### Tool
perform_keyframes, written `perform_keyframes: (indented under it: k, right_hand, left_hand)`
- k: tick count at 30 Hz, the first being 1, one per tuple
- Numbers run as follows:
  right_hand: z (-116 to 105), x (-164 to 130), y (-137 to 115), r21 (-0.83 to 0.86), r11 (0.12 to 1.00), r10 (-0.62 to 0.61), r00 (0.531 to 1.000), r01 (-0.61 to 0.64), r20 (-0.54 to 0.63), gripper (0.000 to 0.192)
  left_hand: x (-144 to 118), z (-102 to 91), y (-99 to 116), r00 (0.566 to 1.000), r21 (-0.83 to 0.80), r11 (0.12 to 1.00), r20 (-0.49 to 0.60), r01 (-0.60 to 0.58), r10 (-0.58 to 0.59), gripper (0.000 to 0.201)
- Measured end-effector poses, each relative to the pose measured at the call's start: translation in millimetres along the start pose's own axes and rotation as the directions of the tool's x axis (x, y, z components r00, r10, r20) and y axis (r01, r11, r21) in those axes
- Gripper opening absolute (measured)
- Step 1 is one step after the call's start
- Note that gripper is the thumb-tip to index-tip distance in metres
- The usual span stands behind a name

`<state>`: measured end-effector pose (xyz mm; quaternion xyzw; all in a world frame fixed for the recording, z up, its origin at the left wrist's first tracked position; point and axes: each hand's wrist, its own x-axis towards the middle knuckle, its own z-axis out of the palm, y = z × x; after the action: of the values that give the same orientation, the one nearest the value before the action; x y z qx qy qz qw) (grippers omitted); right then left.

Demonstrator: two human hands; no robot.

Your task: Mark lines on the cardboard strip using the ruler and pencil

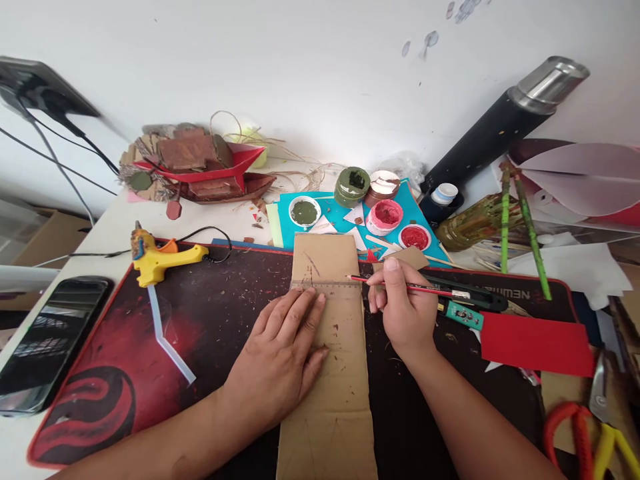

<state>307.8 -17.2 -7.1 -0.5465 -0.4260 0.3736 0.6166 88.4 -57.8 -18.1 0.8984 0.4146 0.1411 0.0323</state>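
Note:
A long strip of brown cardboard (345, 373) lies lengthwise before me, with pencil lines and small brown specks on it. Across its upper part rests a clear ruler (340, 288). My left hand (285, 350) is flat on the cardboard's left side, fingers stretched out, the fingertips pressing the ruler. Closed around a red-and-black pencil (440, 289) is my right hand (407, 303). The pencil's tip points left, at the cardboard just above the ruler's right part; whether it touches cannot be made out.
A yellow glue gun (167, 262) and a phone (55, 343) lie at left. Paint jars (353, 187) stand on blue sheets behind the cardboard. At right are red paper (537, 343), scissors (570, 427) and a tall black flask (480, 127). A model boat (225, 183) sits at back left.

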Motion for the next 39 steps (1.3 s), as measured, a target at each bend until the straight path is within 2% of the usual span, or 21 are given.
perform_keyframes:
  k: [5, 21, 39]
  right_hand:
    - [1.5, -0.3, 2.5, 0.022, 1.0, 0.008, 1.0, -0.007, -0.021, 0.054]
    - [-0.3, 0.0, 5.2, -0.023, 1.0, 0.008, 1.0, -0.008, 0.02, 0.054]
    - [1.3, -1.4, 2.8, 0.027, 1.0, -0.015, 1.0, 0.014, 0.026, 0.052]
  left_hand:
    - [1.0, -0.9, -0.2, 1.0, -0.001, 1.0, 0.001, -0.007, 0.007, 0.061]
    - [1.4, -1.5, -0.4, 1.0, 0.025, 1.0, 0.002, -0.014, 0.014, 0.059]
    - [3.6, -2.4, 0.4, 0.999, 0.038, 0.999, -0.015, -0.036, 0.036, 0.056]
